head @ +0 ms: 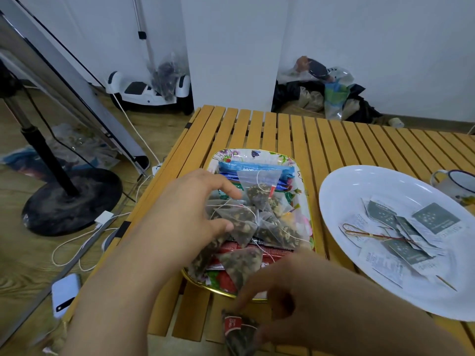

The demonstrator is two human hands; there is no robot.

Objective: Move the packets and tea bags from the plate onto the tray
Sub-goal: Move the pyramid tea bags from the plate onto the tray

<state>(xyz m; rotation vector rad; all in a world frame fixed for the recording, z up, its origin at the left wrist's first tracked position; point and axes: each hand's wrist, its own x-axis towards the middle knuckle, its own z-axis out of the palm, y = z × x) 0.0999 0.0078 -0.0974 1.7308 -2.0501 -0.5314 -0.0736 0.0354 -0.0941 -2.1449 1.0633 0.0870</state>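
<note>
Blurred right hand [290, 301], tea bag [241, 332] partly cut off

Crowded Tray, Open Slats Beyond

We found the tray [307, 191] heaped with tea bags [259, 199], its near edge blocked by both our hands. The plate [359, 181] filled the right side, a mug [455, 185] behind it. The far table [308, 134] slats lay bare between them.
</note>
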